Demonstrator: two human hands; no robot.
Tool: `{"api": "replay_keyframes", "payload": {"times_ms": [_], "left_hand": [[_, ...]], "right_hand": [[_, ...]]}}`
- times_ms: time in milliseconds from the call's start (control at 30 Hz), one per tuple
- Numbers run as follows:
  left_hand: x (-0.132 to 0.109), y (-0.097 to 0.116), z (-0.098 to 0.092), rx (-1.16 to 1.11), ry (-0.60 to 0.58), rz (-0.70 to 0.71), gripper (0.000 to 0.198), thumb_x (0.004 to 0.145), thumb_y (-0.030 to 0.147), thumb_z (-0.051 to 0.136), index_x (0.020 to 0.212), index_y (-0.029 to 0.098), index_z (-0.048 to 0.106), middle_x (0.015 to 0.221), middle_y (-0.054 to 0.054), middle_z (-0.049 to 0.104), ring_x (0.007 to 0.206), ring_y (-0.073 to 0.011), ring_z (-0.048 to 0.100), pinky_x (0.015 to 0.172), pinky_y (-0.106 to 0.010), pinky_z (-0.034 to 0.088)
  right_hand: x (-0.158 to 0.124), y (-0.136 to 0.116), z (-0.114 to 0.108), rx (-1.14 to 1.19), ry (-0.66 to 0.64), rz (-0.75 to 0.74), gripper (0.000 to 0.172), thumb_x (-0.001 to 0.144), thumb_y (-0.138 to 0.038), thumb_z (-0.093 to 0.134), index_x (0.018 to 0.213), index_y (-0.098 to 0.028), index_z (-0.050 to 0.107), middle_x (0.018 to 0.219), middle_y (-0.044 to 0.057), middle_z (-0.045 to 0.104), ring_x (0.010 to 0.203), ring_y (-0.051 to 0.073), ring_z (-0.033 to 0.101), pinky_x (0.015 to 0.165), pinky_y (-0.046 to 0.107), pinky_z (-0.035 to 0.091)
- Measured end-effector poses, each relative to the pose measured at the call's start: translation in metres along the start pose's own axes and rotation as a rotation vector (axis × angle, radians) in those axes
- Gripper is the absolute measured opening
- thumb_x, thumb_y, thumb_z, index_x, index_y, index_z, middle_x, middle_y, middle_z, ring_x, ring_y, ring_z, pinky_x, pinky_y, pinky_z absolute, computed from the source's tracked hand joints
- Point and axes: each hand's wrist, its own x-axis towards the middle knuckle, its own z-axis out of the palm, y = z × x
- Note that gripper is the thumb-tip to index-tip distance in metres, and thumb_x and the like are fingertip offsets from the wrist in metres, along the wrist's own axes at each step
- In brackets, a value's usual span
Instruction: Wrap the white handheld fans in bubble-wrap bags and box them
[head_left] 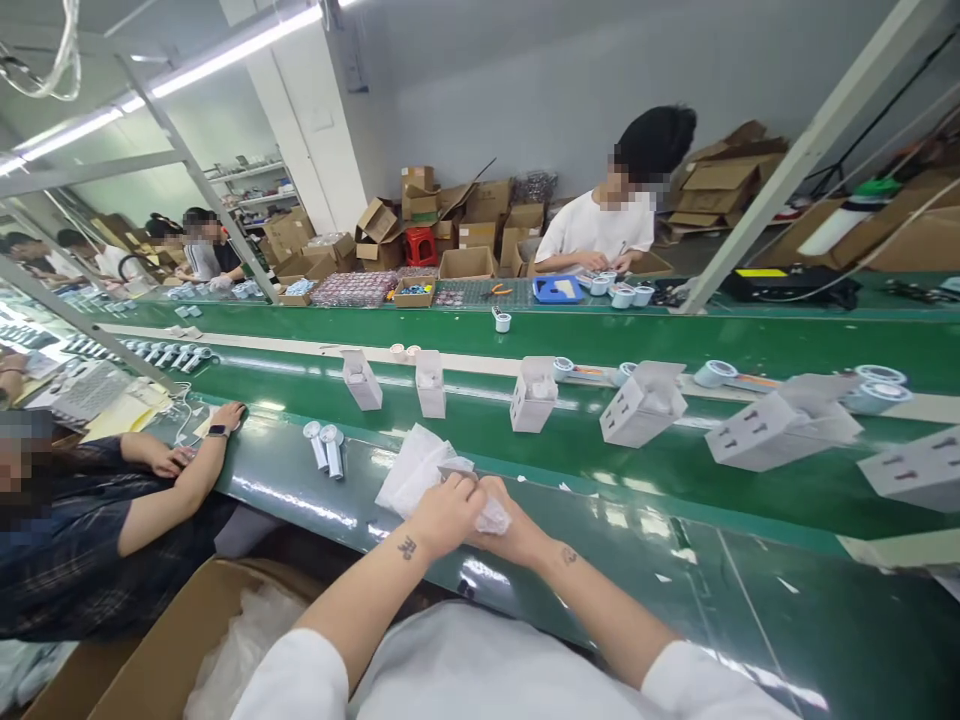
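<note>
My left hand (448, 510) and my right hand (514, 530) meet over the near green bench, fingers closed around a translucent white plastic bag (493, 517). Whether something lies inside the bag is hidden by my fingers. Just beyond my left hand, more flat white plastic bags (414, 468) lie in a loose pile on the bench. To the left of these rest two white handheld devices (324, 450) with round heads, side by side.
Open white boxes (534, 395) stand in a row on the green conveyor (480, 440). A co-worker's arm (199, 485) rests on the bench at left. Below stands a cardboard box (150, 650) holding plastic bags. Across the line, a person (600, 235) handles round-headed devices. A slanted post (795, 170) rises at right.
</note>
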Motion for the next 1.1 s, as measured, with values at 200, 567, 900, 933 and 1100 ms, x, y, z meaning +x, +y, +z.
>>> {"api": "replay_keyframes", "payload": {"times_ms": [200,567,900,933,1100], "left_hand": [[-0.032,0.023,0.040,-0.008,0.063,-0.095,0.040,0.084,0.050,0.056,0.105,0.016,0.058,0.098,-0.011,0.064,0.108,-0.0302,0.051,0.089,-0.049,0.042],[-0.055,-0.038,0.031,0.080,0.297,-0.205,0.018,0.079,0.012,0.055,0.090,0.022,0.065,0.085,-0.008,0.065,0.121,-0.0343,0.043,0.104,-0.067,0.020],[-0.106,-0.329,-0.045,0.230,0.260,-0.596,0.021,0.087,0.018,0.047,0.085,0.019,0.068,0.088,-0.012,0.067,0.126,-0.0362,0.036,0.095,-0.047,0.041],[-0.099,-0.357,-0.039,0.252,0.217,-0.608,0.022,0.087,0.016,0.045,0.086,0.019,0.067,0.089,-0.013,0.066,0.129,-0.0358,0.034,0.095,-0.046,0.042],[-0.060,-0.454,-0.002,0.318,0.055,-0.613,0.028,0.089,0.012,0.037,0.092,0.016,0.064,0.099,-0.016,0.065,0.134,-0.0362,0.030,0.081,-0.039,0.047]], "right_hand": [[-0.017,0.016,-0.003,0.061,0.055,0.051,0.060,0.066,-0.026,0.071,0.118,-0.022,0.041,0.122,0.011,0.042,0.116,0.028,0.046,0.093,0.046,0.047],[0.023,-0.039,-0.004,0.329,-0.017,0.116,0.060,0.076,-0.036,0.066,0.131,-0.028,0.042,0.135,0.011,0.040,0.127,0.026,0.040,0.099,0.042,0.045],[0.104,0.056,0.093,-0.388,-0.104,0.815,0.081,0.074,-0.047,0.056,0.143,-0.014,0.032,0.146,0.020,0.029,0.139,0.035,0.024,0.111,0.048,0.023],[0.106,0.056,0.105,-0.457,-0.151,0.816,0.080,0.074,-0.047,0.056,0.144,-0.016,0.032,0.149,0.019,0.025,0.139,0.036,0.024,0.111,0.048,0.023],[0.108,0.049,0.140,-0.592,-0.246,0.787,0.074,0.076,-0.040,0.052,0.145,-0.026,0.031,0.155,0.011,0.018,0.140,0.035,0.021,0.105,0.049,0.032]]}}
